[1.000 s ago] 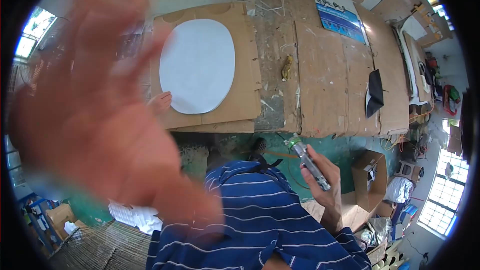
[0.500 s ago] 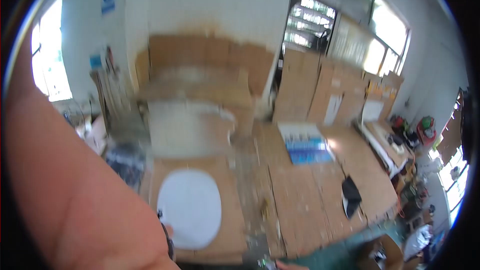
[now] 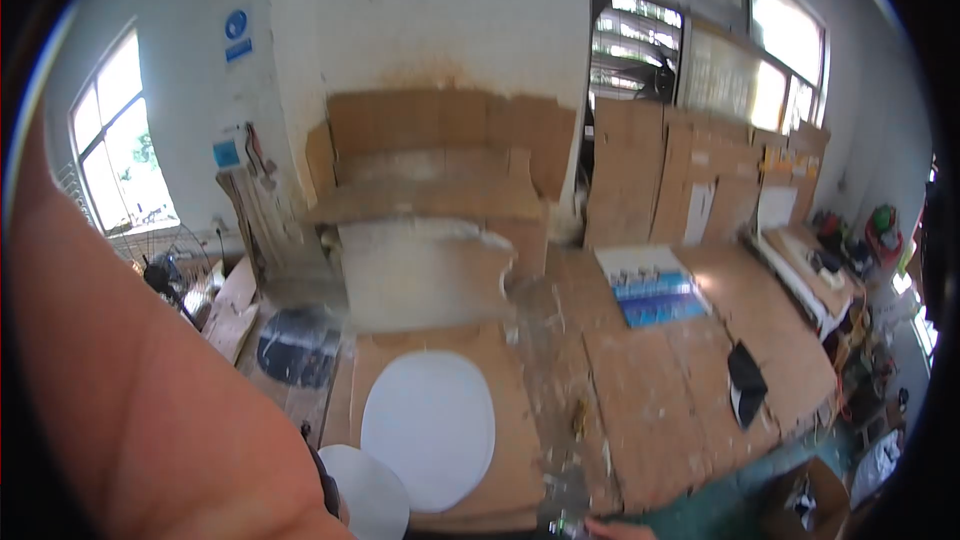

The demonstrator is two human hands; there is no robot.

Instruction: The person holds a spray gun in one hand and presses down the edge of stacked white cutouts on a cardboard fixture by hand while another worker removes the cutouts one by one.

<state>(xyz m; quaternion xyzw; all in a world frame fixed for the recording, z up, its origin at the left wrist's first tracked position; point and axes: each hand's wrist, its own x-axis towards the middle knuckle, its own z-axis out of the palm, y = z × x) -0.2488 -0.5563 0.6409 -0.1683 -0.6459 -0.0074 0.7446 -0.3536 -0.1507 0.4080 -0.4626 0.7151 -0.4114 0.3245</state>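
Note:
My left hand (image 3: 190, 390) and forearm loom very close to the camera along the left side. A dark curved edge (image 3: 326, 485) shows at the far side of the skin, and the fingers are hidden. Beside it a white round disc (image 3: 370, 495) partly overlaps a larger white oval panel (image 3: 430, 430). That panel lies flat on a brown cardboard sheet (image 3: 520, 440). At the bottom edge only a little of my right hand (image 3: 620, 530) shows, next to a small shiny, greenish object (image 3: 565, 526). Whether the fingers grip that object cannot be seen.
A cardboard-covered table (image 3: 660, 370) extends right, bearing a blue-and-white printed sheet (image 3: 655, 288) and a black-and-white piece (image 3: 746, 387). Cardboard panels (image 3: 450, 125) stand against the wall. A dark rounded sheet (image 3: 300, 345) lies left; an open carton (image 3: 805, 505) stands lower right.
The view has turned so that the scene sits further right in the picture. The white disc now shows beside my left hand. My right hand remains at the bottom edge by the shiny object.

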